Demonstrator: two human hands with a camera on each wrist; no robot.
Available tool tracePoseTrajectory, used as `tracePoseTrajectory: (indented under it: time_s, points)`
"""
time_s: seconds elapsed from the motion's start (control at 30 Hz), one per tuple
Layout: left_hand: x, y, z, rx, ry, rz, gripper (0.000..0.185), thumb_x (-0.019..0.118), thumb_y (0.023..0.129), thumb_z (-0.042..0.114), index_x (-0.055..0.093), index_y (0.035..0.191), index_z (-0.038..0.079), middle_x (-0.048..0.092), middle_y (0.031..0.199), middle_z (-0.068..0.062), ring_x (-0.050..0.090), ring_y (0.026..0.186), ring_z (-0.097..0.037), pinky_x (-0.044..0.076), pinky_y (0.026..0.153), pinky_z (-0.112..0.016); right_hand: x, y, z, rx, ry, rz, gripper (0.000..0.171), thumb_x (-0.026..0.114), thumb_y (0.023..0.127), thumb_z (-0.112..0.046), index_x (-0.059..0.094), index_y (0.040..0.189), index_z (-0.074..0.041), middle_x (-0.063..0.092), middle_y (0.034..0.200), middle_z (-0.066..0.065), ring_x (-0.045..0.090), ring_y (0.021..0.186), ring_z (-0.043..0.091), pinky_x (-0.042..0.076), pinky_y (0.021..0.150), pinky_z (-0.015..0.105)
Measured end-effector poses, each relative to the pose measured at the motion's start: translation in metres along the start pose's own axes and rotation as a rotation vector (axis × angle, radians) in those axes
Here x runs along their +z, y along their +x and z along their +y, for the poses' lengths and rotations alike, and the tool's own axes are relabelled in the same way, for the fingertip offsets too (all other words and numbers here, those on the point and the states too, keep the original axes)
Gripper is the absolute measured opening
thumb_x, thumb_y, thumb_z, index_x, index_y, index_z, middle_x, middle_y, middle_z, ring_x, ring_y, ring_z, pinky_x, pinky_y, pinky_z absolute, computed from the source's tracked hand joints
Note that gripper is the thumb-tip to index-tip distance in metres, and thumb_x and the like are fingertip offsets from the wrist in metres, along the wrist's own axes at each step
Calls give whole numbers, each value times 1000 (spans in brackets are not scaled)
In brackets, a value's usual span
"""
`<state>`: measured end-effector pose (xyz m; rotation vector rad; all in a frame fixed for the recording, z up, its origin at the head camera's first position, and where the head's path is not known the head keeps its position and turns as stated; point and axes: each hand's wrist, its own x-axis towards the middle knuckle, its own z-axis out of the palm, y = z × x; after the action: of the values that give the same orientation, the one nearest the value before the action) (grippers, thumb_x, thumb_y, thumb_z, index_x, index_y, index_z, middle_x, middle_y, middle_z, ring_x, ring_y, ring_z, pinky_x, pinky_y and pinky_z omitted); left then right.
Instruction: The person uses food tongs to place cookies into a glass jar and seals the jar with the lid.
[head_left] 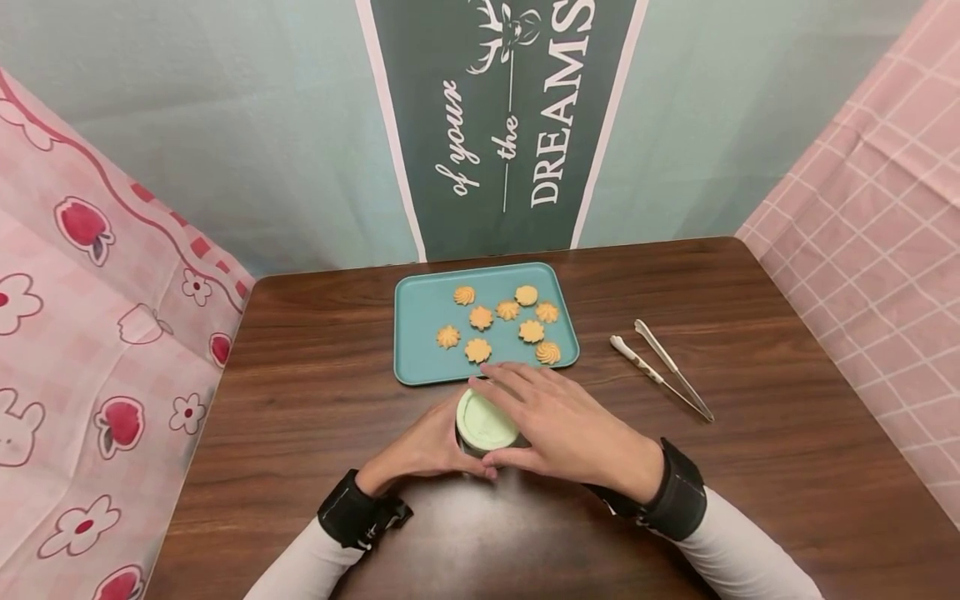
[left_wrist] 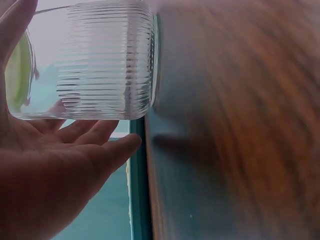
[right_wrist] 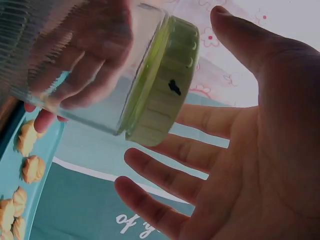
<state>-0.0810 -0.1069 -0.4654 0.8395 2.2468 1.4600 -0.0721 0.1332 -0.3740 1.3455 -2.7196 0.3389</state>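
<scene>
A clear ribbed glass jar (left_wrist: pixel 100 65) with a pale green lid (head_left: pixel 487 421) stands upright on the table in front of the tray. My left hand (head_left: pixel 427 442) grips the jar from its left side, thumb on the near side and fingers round the far side. Over the right side of the lid reaches my right hand (head_left: pixel 555 421), fingers spread. In the right wrist view its thumb stands away from the lid (right_wrist: pixel 165 85), while the fingers extend past the lid's far side. A small dark mark shows on the lid's side.
Behind the jar lies a teal tray (head_left: pixel 416 300) with several piped cookies (head_left: pixel 481 317) on it. Metal tongs (head_left: pixel 678 379) with pale handles lie to the right on the wooden table (head_left: pixel 300 358). Fabric hangings enclose the table's back and sides.
</scene>
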Motion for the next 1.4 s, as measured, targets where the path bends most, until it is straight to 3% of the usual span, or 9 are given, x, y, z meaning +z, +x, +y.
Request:
tracePoseTrajectory:
  time_s: [0.33,0.47,0.7,1.03,1.4]
  points:
    - [3,5,-1,-13,-18,14,117,103,67,27,33,160,16,59,143,-1,61,125,-16,51,108,-38,2,2,-4,-7,-4,-38,77,67,99,-59,47,158,-15,50,158,12,55,138,30,53,108,51]
    - [6,7,-2,-13,-43,8,118,103,68,27,31,161,13,59,143,-2,61,124,-16,51,108,-36,4,2,-4,0,8,-37,80,72,95,-59,48,158,-15,50,158,13,55,137,30,54,107,50]
    - [11,8,-3,2,-136,-1,114,101,71,18,33,162,18,63,142,-1,63,125,-15,50,112,-35,9,3,-6,-4,43,-26,85,78,91,-56,47,157,-12,50,156,15,55,137,30,55,106,48]
    - [11,9,-4,-12,-113,6,118,103,69,20,32,163,20,59,147,5,59,131,-13,46,116,-36,11,5,-8,-9,32,7,80,76,94,-55,51,155,-9,53,152,14,57,132,28,55,106,45]
    - [9,6,-4,-10,-142,4,109,99,73,20,35,161,16,59,145,-1,61,124,-15,50,109,-33,12,7,-6,-49,43,5,75,73,97,-51,51,154,-8,55,148,11,56,127,24,56,104,42]
